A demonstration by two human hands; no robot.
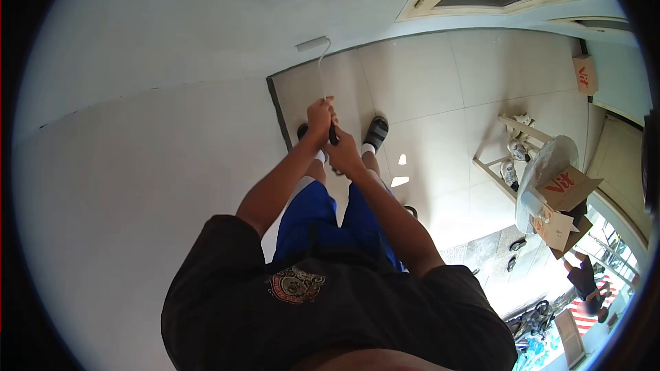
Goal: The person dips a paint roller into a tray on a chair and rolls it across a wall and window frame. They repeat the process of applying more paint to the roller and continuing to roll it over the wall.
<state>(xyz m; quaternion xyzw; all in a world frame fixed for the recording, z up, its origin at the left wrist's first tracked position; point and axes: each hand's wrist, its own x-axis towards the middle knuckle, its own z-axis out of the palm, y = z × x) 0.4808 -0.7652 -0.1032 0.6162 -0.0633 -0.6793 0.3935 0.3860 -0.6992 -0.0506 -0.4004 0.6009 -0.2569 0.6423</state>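
A paint roller (313, 44) with a thin bent wire frame lies against the lower part of the pale wall (206, 20), just above the floor edge. Both hands are on its dark handle (334, 135). My left hand (320, 118) is wrapped round the upper part, where the wire meets the grip. Lower down and to the right, my right hand (346, 156) closes round the handle's bottom end. Which hand is which is judged from the arms: the one on the left side of the view is my left.
Tiled floor (426, 82) spreads to the right, with my sandalled feet below the hands. A wooden rack with shoes (509, 173), a round plastic-covered table (528, 192) with cardboard boxes (560, 189), and another box (585, 75) stand right. A person (584, 282) is beyond the doorway.
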